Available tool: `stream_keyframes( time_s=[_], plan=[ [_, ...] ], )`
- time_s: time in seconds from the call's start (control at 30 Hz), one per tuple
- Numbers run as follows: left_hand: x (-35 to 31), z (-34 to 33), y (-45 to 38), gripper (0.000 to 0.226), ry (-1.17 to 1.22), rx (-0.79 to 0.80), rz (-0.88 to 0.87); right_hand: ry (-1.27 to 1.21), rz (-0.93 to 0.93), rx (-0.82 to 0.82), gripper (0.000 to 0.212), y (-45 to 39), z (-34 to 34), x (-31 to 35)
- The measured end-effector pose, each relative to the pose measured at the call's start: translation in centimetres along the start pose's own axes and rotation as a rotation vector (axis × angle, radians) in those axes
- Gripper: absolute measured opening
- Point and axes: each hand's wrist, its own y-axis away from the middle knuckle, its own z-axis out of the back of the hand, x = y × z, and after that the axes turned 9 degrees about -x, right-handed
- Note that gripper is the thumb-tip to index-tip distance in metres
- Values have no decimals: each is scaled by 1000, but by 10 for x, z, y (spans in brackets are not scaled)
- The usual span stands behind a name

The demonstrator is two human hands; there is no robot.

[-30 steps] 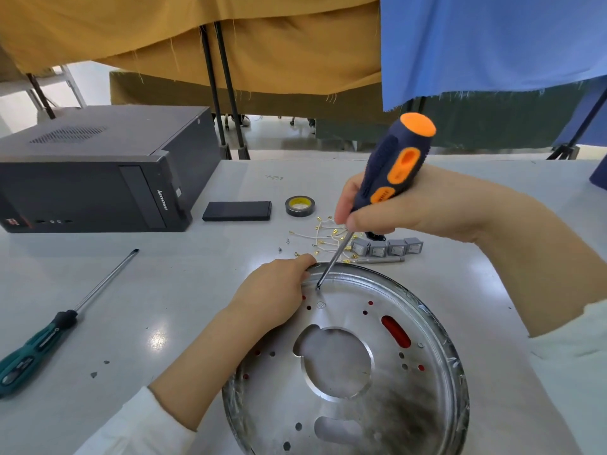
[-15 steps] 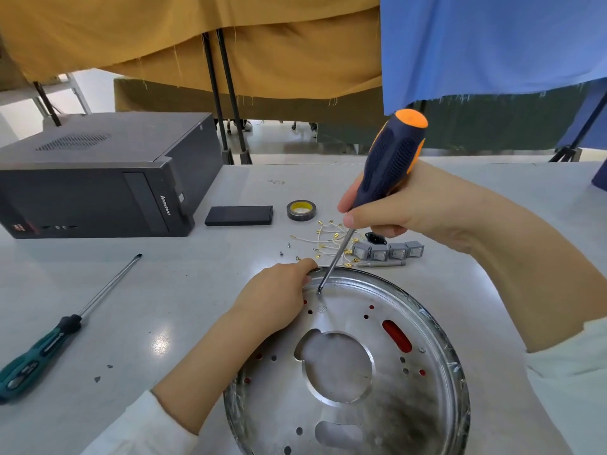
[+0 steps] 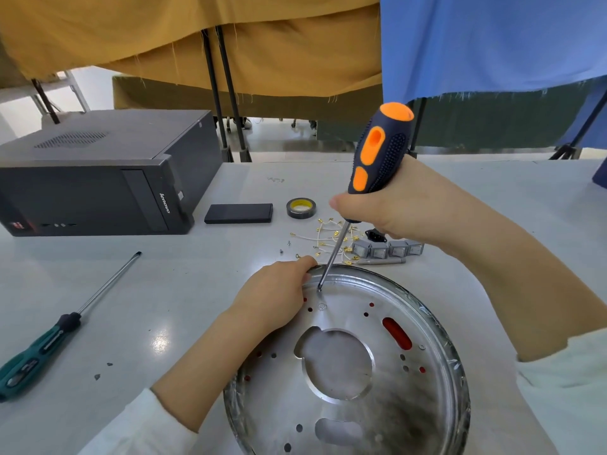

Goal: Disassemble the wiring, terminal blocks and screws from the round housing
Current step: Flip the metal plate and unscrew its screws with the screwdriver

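A navy-and-orange screwdriver (image 3: pixel 377 159) meets a silver round housing (image 3: pixel 348 366) with red-showing holes; a teal-and-black screwdriver (image 3: pixel 39 346), yellow-cored black tape roll (image 3: pixel 300 208) and black computer case (image 3: pixel 98 172) sit on the pale grey tabletop (image 3: pixel 164 290).

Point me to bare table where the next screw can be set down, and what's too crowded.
Free: the table patch bordered by the green screwdriver, the computer case and the left hand. Also the stretch right of the grey switch blocks, beyond the right hand. Crowded: wires, loose screws and tape roll behind the round housing.
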Motion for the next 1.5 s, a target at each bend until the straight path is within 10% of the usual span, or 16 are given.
stream_keyframes(
  time_s=[0.37, 0.6, 1.0, 1.13, 1.33, 1.5],
  plan=[
    [0, 0, 0, 28, -1, 2, 12, -185, -47, 268, 4, 0, 5, 0],
    [0, 0, 0, 27, -1, 1, 6, 150, 83, 21, 46, -4, -3, 0],
    [-1, 1, -1, 26, -9, 5, 7, -235, -112, 228, 2, -4, 12, 0],
    [-1, 1, -1, 25, -23, 11, 3, -56, -95, 115, 43, -6, 5, 1],
    [-2, 4, -1, 25, -22, 46, -2, -130, -113, 149, 9, -5, 12, -2],
    [-2, 7, 0, 27, -4, 84, -1, -190, -93, 163, 22, -4, 10, -2]
  ],
)
